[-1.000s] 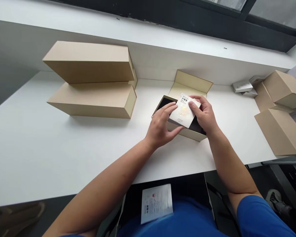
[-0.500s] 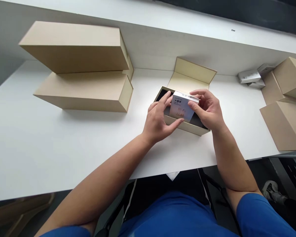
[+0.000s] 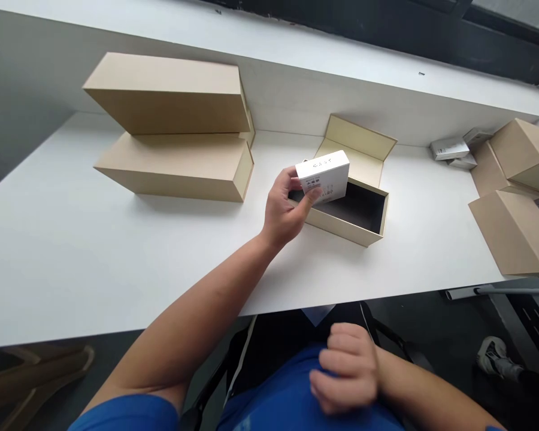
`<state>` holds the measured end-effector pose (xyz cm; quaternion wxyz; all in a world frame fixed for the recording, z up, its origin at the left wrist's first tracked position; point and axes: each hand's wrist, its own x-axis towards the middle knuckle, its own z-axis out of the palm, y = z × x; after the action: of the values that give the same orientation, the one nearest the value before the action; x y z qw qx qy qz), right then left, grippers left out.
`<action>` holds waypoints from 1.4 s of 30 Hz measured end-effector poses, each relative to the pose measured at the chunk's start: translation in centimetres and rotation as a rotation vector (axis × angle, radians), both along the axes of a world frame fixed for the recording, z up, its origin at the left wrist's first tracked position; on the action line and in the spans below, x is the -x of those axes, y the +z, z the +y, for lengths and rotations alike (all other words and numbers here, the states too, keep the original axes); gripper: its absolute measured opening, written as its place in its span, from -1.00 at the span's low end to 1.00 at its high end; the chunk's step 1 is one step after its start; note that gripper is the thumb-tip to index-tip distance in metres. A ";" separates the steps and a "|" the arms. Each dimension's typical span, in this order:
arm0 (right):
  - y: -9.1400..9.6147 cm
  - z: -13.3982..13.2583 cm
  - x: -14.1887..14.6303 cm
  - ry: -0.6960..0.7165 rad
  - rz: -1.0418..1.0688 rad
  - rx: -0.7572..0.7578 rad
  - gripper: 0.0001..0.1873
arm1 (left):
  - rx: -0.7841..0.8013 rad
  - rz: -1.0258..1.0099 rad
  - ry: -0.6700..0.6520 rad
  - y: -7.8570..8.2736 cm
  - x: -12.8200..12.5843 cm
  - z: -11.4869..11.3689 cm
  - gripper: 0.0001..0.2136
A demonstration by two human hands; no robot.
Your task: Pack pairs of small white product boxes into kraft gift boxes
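Note:
My left hand is closed on a small white carton with dark printing, thumb on its front face. It holds the carton tilted over the left part of an open beige gift box. The gift box has a dark inside, and its lid is folded back toward the wall. My right hand is in front of my blue shirt, below the table edge. Its fingers are curled into a loose fist, slightly blurred, and nothing shows in them.
Closed beige boxes are stacked at the left by the wall. More beige boxes stand at the right, with several small silver-white cartons beside them. A person's shoe shows on the floor at the lower right.
My right hand has let go of the carton and moved down to my front. The left hand now grips the carton alone, raised and tilted. The whole view has shifted slightly.

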<state>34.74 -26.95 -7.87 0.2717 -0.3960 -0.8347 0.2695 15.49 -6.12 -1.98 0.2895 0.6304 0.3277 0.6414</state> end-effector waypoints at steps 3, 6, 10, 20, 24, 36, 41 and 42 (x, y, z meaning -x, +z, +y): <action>-3.3 -2.1 0.4 0.028 -0.168 0.166 -0.41 | -0.031 -0.160 -0.119 -0.2 0.0 1.0 -0.63; -4.2 -1.8 0.6 -0.185 -0.407 0.384 -0.06 | -0.055 -0.260 -0.214 -0.2 0.4 1.9 -0.65; -3.9 0.4 1.3 -0.268 -0.538 0.571 -0.17 | 0.018 -0.309 -0.228 0.0 0.8 2.0 -0.63; 7.2 -1.2 -2.1 0.066 -0.230 0.697 0.08 | 0.190 -0.431 -0.236 1.1 0.1 0.7 -0.43; 13.1 -0.4 -4.5 0.075 -0.060 0.375 0.07 | 0.258 -0.402 -0.315 1.6 -0.3 0.0 -0.40; 15.0 14.6 -4.9 -0.640 -0.040 -0.630 0.10 | 0.214 -0.275 -0.287 0.3 0.4 1.3 -0.49; 14.5 16.3 -5.5 -0.608 -0.011 -0.574 0.10 | 0.231 -0.298 -0.250 0.2 0.7 1.4 -0.49; 14.3 16.5 -5.2 -0.593 0.030 -0.529 0.06 | 0.230 -0.309 -0.236 0.2 0.7 1.4 -0.49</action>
<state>39.96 -10.49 6.44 0.4427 -0.5322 -0.7205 -0.0392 14.77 -4.75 -1.75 0.4793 0.5218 0.2743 0.6503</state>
